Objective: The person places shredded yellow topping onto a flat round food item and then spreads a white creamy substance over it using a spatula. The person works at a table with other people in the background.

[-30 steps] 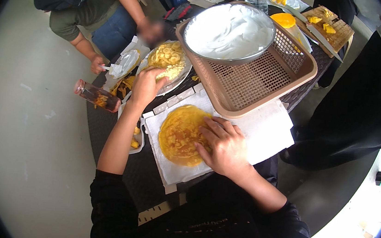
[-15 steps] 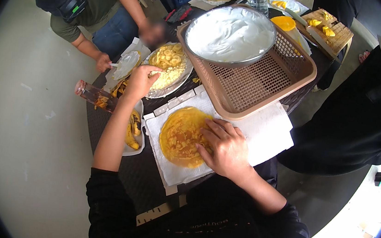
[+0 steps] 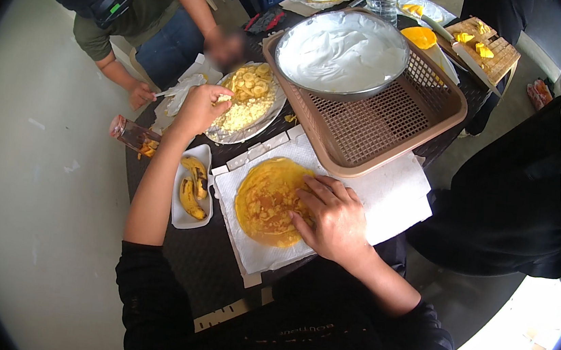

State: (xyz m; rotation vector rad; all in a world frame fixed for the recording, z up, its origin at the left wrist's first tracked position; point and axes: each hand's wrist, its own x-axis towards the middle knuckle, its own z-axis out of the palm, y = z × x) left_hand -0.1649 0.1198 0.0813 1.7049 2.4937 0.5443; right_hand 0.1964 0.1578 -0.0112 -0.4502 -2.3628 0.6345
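A round yellow pancake [image 3: 268, 197], browned in patches and dotted with pale crumbs, lies on white paper towel [image 3: 255, 258] in front of me. My right hand [image 3: 334, 215] rests on its right edge, fingers spread and the thumb apart. Farther off to the left, my left hand [image 3: 198, 110] is at the rim of a foil-covered plate [image 3: 263, 127], its thumb and fingers pinched together; whatever they hold is too small to tell. That plate carries pale yellow crumbles [image 3: 240, 114] at the near side and sliced banana [image 3: 251, 81] behind them.
A brown plastic basket [image 3: 429, 126] supports a metal bowl of white cream [image 3: 341, 51]. Two bananas [image 3: 191, 193] sit in a white foam tray beside my left forearm. A jar [image 3: 128, 131] lies left; a co-worker's hand [image 3: 142, 97] holds a white-ended tool. A cutting board [image 3: 495, 54] stands far right.
My left hand and forearm have shifted slightly left, uncovering the banana tray and hiding more of the jar. The co-worker's hand with the tool has moved left. My right hand stays in place.
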